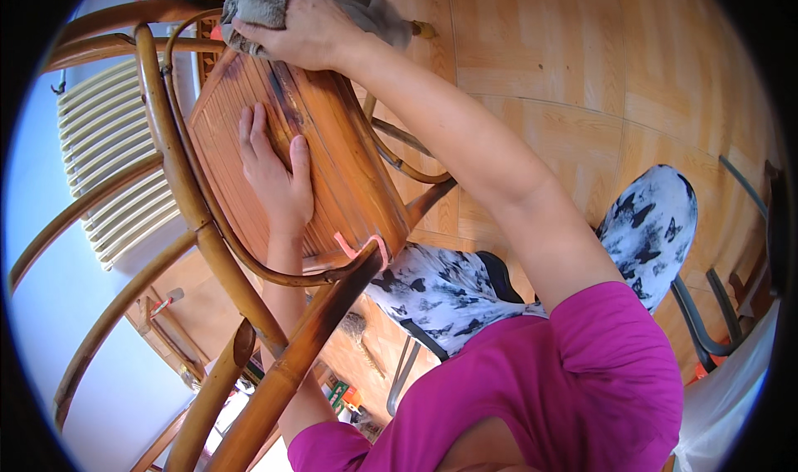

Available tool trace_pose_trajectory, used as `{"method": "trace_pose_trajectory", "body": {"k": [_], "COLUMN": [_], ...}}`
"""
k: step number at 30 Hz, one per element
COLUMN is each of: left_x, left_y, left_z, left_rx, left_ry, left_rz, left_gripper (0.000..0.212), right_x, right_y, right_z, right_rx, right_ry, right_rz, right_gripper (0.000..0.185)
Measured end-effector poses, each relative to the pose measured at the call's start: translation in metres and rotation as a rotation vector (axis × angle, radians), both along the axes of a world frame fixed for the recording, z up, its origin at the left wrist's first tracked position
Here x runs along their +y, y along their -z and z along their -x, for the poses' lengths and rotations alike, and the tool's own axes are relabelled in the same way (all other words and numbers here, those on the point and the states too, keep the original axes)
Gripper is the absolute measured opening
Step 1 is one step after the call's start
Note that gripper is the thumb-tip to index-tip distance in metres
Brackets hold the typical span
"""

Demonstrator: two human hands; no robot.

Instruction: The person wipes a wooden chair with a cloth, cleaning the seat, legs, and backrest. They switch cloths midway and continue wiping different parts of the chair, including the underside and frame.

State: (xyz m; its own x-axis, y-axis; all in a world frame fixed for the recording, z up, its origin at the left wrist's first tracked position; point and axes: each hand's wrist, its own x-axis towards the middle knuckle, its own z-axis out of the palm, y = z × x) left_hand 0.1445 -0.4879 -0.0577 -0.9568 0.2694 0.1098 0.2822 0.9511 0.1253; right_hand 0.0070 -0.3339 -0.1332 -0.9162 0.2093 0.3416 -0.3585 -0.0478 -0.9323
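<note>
A bamboo chair [349, 160] with a slatted seat and dark scorched patches stands before me. My left hand [274, 166] lies flat on the seat slats, fingers spread, its forearm passing beneath the curved bamboo rail. At the seat's far corner my right hand [305, 29] holds a bunched grey cloth [257, 12] against the chair where the frame meets the seat; the exact contact is hidden by the cloth. A pink cord [381, 247] is looped around the post at the near corner of the seat.
Curved bamboo rails [174, 148] rise at the left. Behind them a cream radiator [118, 160] is on the wall. Grey fabric [368, 11] hangs beyond my right hand. A broom-like thing [354, 325] lies on the wood-patterned floor [548, 48]. Metal chair legs [698, 322] stand at the right.
</note>
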Motion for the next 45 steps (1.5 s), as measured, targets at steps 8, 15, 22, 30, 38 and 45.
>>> {"method": "trace_pose_trajectory", "body": {"k": [8,15,22,30,38,45], "left_x": [-0.022,-0.048,-0.057,-0.058,-0.061,-0.057], "left_y": [0.019,0.014,0.020,0.020,0.014,0.017], "left_z": [-0.006,-0.022,-0.020,-0.018,-0.024,-0.019], "left_rx": [-0.010,0.000,-0.019,0.019,0.019,0.004], "left_ry": [-0.016,-0.064,-0.091,-0.050,-0.061,-0.083], "left_rz": [0.000,0.017,-0.017,-0.001,-0.012,0.001], "left_gripper": [0.063,0.061,0.060,0.059,0.058,0.058], "right_x": [0.003,0.026,-0.019,-0.011,0.040,-0.021], "right_y": [0.032,0.060,0.062,0.089,0.123,0.079], "right_z": [-0.142,-0.289,-0.193,-0.276,-0.292,-0.240], "right_rx": [0.046,-0.258,-0.636,-0.333,-0.408,-0.563], "right_ry": [-0.118,-0.460,-0.495,-0.426,-0.519,-0.474], "right_rz": [0.077,0.193,0.995,0.197,0.046,0.480], "right_gripper": [0.052,0.047,0.042,0.049,0.044,0.048]}}
